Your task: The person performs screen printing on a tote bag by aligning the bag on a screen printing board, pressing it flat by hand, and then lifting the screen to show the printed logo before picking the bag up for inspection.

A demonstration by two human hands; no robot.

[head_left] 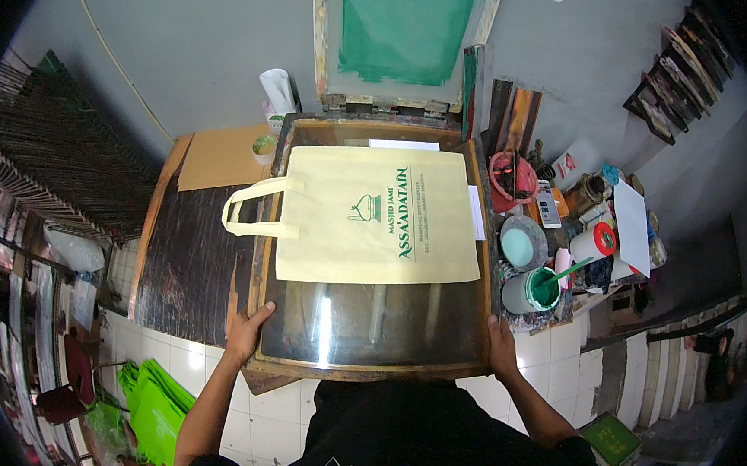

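Observation:
A cream tote bag (327, 184) with a green print lies flat on the glass-topped printing table (345, 326), its handles pointing left over the edge. My left hand (245, 335) grips the wooden rim at the table's near left corner, thumb on top. On the near right side, my right hand (502, 345) holds the rim, with its thumb up along the edge. The fingers of both hands are mostly hidden round the rim. Neither hand touches the bag. Behind the table, a printing screen (411, 27) with a green mesh is raised on hinges (395, 104).
To the right stand an open pot of green ink (531, 291) with a green stick, a bowl of pale liquid (517, 245), a phone (548, 205) and several jars. Cardboard (221, 157) lies on the dark side table (189, 254). Bright green bags (158, 411) rest lower left.

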